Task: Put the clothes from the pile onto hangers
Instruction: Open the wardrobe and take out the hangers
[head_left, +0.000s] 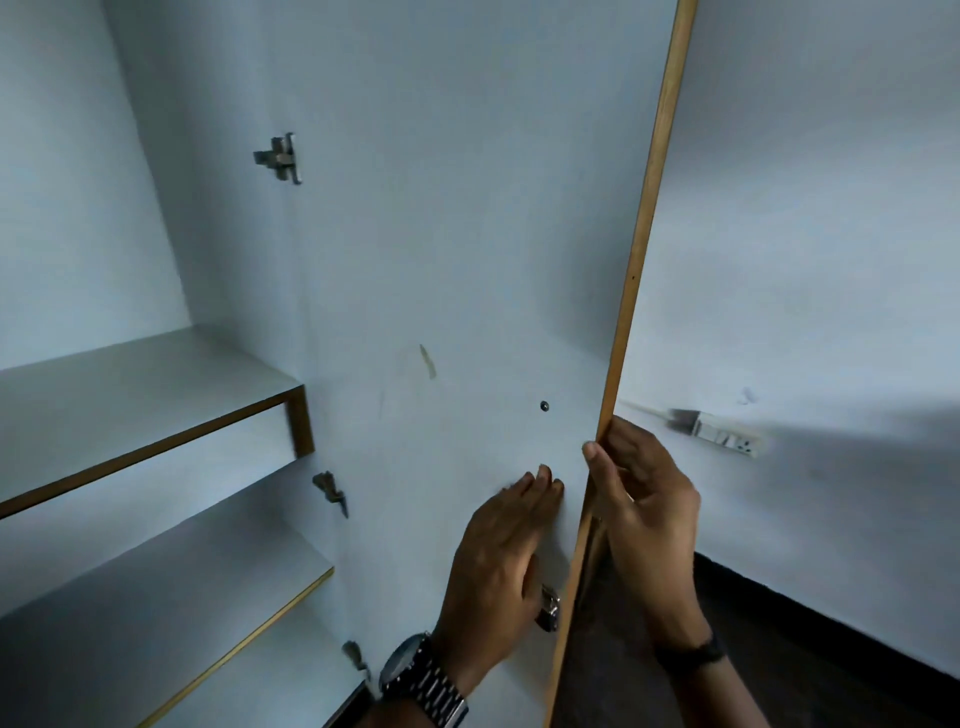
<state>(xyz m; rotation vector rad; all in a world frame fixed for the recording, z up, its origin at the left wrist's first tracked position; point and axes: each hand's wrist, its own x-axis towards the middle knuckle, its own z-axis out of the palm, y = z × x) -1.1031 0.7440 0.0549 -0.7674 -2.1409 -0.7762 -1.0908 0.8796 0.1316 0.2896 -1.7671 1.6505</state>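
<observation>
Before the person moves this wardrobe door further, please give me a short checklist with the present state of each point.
1. Left hand flat on the pale wardrobe door with wooden edge: ok.
2. Right hand has its grip on that edge: ok.
3. Three metal hinges look attached: ok.
4. Pale shelves with wooden trim visible: ok.
5. Clothes pile and hangers in sight: not ok.
6. Door's swing direction: cannot tell.

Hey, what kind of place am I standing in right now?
Probably a bedroom or similar room, at an open wardrobe. You can see its door with hinges, bare shelves inside, and a plain wall carrying a power socket.
</observation>
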